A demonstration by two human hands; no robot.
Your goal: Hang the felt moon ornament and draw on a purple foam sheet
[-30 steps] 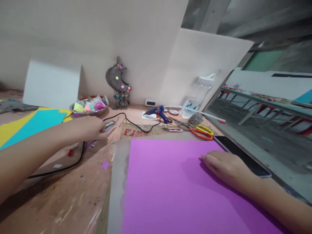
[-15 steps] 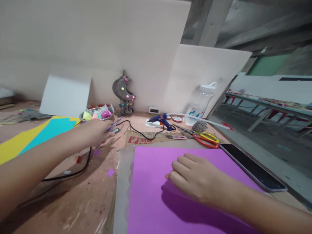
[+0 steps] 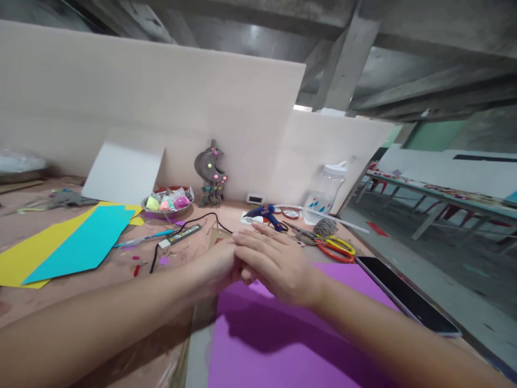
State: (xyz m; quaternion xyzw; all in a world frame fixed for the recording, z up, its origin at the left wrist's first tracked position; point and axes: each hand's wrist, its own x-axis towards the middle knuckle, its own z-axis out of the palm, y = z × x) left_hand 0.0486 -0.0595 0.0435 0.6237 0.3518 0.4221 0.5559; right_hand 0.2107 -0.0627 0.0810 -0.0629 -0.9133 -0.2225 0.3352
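At the centre of the frame, the right hand point(image 3: 278, 261) overlaps the left hand point(image 3: 224, 267), hiding its fingers, above a purple sheet point(image 3: 254, 358) at lower middle. A blue sheet point(image 3: 84, 242) overlaps a yellow sheet point(image 3: 24, 258) at left. Right of centre lie a glue gun point(image 3: 270, 215) and scissors point(image 3: 336, 250), with a phone point(image 3: 407, 295) towards the lower right.

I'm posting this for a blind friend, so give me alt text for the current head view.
The wearer's right hand overlaps their left hand above a purple sheet on a cluttered craft table. Nearby lie a glue gun, scissors, a phone, and yellow paper partly under blue paper.
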